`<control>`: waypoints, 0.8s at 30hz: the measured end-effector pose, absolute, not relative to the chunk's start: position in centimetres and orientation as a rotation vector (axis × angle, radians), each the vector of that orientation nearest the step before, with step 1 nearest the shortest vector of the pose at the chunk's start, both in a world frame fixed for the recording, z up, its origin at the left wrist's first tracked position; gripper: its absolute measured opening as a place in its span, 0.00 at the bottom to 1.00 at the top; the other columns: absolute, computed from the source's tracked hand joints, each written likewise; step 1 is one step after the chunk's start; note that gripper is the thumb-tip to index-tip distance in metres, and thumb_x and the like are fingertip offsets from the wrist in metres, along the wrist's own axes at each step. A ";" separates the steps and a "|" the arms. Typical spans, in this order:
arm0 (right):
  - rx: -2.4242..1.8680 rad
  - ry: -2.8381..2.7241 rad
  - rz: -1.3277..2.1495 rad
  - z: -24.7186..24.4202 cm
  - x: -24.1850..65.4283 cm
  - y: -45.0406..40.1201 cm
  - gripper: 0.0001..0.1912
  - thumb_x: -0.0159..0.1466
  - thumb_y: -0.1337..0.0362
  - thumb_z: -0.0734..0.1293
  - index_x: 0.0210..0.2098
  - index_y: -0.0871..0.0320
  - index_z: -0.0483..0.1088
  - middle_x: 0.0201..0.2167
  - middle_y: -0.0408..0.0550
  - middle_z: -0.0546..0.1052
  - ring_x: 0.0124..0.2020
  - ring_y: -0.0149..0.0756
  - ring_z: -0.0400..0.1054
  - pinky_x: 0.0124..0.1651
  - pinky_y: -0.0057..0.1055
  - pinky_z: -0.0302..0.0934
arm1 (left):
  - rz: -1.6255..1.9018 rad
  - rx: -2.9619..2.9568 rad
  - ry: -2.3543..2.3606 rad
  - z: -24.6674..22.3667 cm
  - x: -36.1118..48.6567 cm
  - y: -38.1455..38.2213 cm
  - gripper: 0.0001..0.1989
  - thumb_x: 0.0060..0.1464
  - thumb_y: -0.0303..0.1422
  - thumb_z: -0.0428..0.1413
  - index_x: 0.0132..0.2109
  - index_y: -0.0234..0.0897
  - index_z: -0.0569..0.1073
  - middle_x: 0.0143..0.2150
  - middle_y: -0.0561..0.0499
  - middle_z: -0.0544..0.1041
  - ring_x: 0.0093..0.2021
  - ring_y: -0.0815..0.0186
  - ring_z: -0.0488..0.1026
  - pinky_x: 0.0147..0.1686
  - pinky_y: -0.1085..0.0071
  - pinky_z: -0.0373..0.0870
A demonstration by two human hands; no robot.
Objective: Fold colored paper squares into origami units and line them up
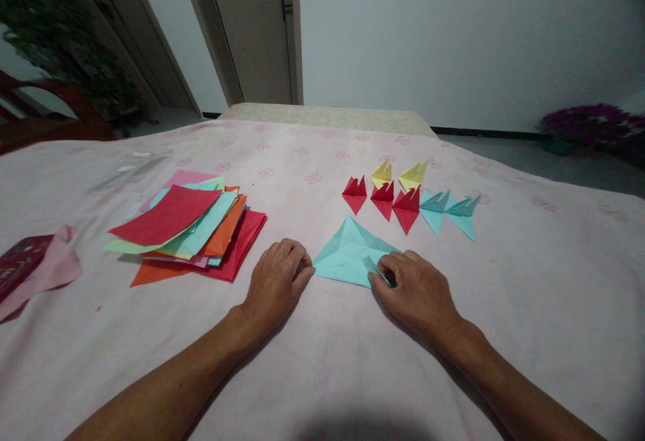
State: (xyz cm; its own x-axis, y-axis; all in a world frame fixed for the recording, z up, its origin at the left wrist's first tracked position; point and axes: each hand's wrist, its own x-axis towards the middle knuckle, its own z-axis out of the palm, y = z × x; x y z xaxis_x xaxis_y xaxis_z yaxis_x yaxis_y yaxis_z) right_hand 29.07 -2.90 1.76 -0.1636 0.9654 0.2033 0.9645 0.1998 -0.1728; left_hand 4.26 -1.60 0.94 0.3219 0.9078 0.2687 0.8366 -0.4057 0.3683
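Observation:
A light-blue sheet of origami paper (350, 253), folded into a triangle with its peak pointing away from me, lies on the pink cloth. My left hand (282, 273) pinches its left corner between thumb and fingers. At its right side my right hand (416, 286) is closed on the paper, with a small flap raised beside the thumb. The right corner is hidden behind that hand. Just beyond the sheet stand several folded paper birds: red ones (383, 199), yellow ones (413, 176) and light-blue ones (462, 212).
A loose stack of coloured paper (166, 216) lies left of my left hand. Farther left are a dark red packet (23, 266) and a pink cloth piece (50, 273). The flowered tablecloth (302, 374) has slight wrinkles. A wooden chair (65, 105) stands at the far left.

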 end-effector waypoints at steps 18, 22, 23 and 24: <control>-1.886 -2.197 0.009 2.0 29.1 -2.7 0.10 0.59 0.61 0.65 0.22 0.54 0.63 0.23 0.44 0.72 0.28 0.38 0.63 0.31 0.33 0.47 | 0.450 2.838 1.160 -0.8 6.8 -5.8 0.28 0.63 0.36 0.53 0.66 0.28 0.57 0.66 0.34 0.64 0.66 0.50 0.61 0.62 0.52 0.64; -1.892 -2.138 0.036 2.0 29.4 -2.6 0.08 0.58 0.61 0.65 0.24 0.54 0.65 0.24 0.43 0.73 0.28 0.37 0.64 0.31 0.32 0.47 | 0.485 2.815 1.181 -0.7 6.8 -5.9 0.26 0.64 0.36 0.51 0.65 0.31 0.59 0.66 0.35 0.65 0.65 0.49 0.63 0.61 0.52 0.65; -1.896 -2.126 0.044 2.0 29.5 -2.6 0.07 0.58 0.60 0.66 0.25 0.54 0.66 0.24 0.43 0.73 0.28 0.36 0.65 0.30 0.31 0.47 | 0.491 2.800 1.186 -0.6 6.9 -5.9 0.26 0.63 0.36 0.51 0.65 0.31 0.59 0.65 0.36 0.66 0.65 0.49 0.63 0.61 0.51 0.65; -1.907 -2.113 0.055 2.0 29.6 -2.6 0.07 0.58 0.60 0.66 0.26 0.54 0.66 0.24 0.42 0.73 0.28 0.37 0.65 0.30 0.31 0.47 | 0.491 2.786 1.187 -0.5 6.9 -5.9 0.26 0.63 0.36 0.52 0.65 0.31 0.60 0.65 0.36 0.66 0.64 0.48 0.64 0.60 0.51 0.65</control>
